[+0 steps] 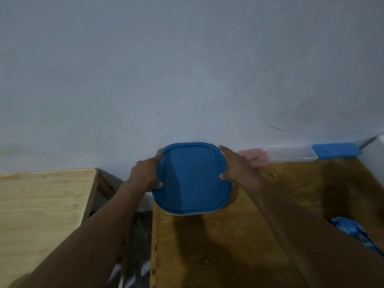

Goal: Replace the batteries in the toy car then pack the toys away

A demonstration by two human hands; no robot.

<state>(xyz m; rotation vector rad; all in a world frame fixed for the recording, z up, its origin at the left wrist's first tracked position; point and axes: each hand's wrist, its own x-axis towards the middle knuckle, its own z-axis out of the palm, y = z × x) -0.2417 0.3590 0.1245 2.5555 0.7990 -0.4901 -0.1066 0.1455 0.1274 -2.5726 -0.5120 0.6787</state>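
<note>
A container with a blue lid [192, 179] sits at the back left corner of the darker wooden table [228, 246], close to the wall. My left hand [146, 173] grips its left edge, thumb on the near side. My right hand [234, 163] grips its right edge, thumb pressed on the lid rim. Only a pale sliver of the container's body shows under the lid's near edge. What is inside is hidden. No toy car or batteries are in sight.
Along the wall to the right lie a pink box [254, 157], a clear box [292, 153] and a blue-lidded box [336, 150]. A blue crumpled thing [353, 231] lies at the right edge. A lighter wooden table [41, 204] stands left, across a gap.
</note>
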